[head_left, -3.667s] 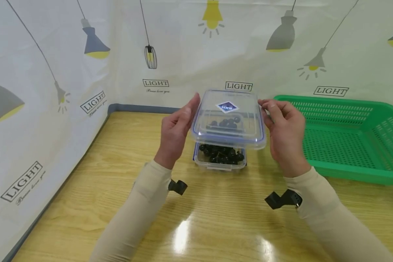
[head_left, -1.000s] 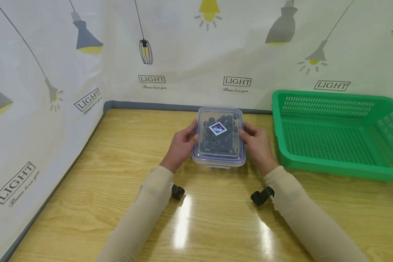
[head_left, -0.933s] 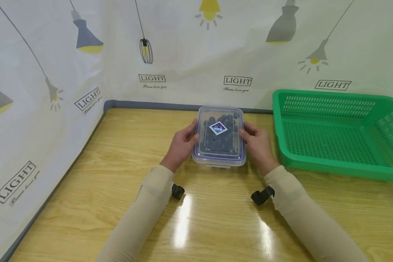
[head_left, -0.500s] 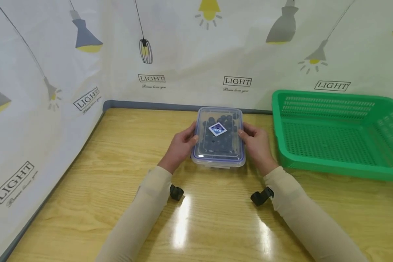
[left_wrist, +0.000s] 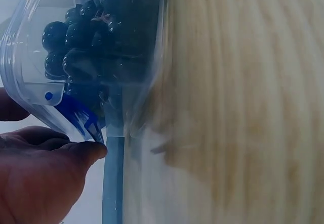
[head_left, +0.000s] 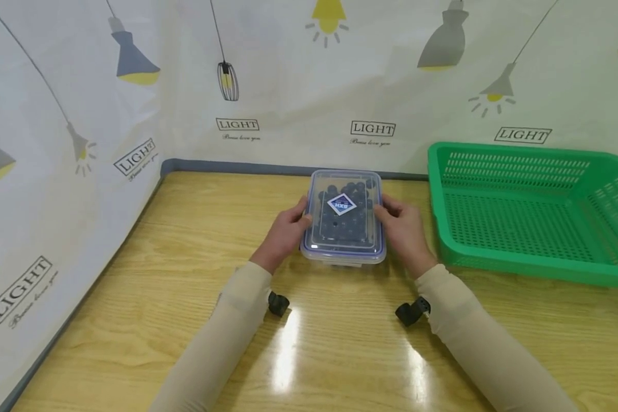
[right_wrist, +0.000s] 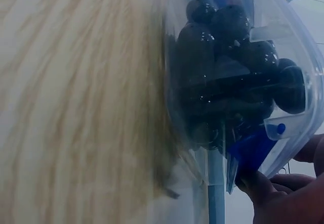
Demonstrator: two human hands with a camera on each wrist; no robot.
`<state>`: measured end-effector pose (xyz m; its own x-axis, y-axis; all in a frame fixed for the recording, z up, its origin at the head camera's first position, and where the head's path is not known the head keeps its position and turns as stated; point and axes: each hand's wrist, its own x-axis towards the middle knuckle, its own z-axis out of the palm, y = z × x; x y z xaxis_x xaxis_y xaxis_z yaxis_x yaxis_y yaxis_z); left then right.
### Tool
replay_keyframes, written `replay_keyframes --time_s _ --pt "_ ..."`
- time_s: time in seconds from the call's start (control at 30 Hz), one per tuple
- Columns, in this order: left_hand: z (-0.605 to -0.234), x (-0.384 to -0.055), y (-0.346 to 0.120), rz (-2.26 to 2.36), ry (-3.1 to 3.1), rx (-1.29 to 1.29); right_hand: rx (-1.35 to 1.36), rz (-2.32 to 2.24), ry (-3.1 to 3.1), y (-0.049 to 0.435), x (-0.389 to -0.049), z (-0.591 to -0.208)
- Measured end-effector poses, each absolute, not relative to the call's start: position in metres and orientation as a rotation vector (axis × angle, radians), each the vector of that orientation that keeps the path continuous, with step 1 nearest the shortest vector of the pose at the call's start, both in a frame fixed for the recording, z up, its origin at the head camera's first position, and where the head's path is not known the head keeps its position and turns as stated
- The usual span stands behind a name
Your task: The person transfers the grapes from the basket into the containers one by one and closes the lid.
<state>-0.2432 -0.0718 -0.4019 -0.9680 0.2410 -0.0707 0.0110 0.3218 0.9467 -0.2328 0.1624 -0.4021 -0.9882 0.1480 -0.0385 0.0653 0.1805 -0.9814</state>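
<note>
A clear plastic food container of dark grapes stands on the table, with its transparent lid lying over the top. A blue and white diamond sticker marks the lid. My left hand grips the container's left side, thumb at the lid's edge. On the opposite side, my right hand holds on in the same way. In the left wrist view, my fingertips are at a blue side latch that slants outward. The right wrist view has fingertips at another slanting blue latch.
A green perforated basket stands right of the container, near my right hand. Behind the wooden table hangs a white cloth printed with lamps, which also runs along the left side.
Over three seconds ago, both hands held the lid tilted above the container; now it lies on top and the hands grip the sides. Over the last second almost nothing has moved.
</note>
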Motion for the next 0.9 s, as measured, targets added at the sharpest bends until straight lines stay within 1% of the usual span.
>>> replay_keyframes --time_s 0.3,0.7,0.9 --pt "-0.3978 -0.2426 -0.0709 1.715 2.398 0.171 -0.194 1.916 -2.411 0.1624 -0.2317 -0.3987" --pt "-0.3985 -0.2406 -0.0711 1.762 2.361 0.145 -0.118 1.785 -2.510 0.1659 -0.2291 -0.4078" --pt "-0.3983 -0.2398 -0.0719 1.772 2.328 0.144 -0.197 1.759 -2.498 0.1652 -0.2249 -0.4065"
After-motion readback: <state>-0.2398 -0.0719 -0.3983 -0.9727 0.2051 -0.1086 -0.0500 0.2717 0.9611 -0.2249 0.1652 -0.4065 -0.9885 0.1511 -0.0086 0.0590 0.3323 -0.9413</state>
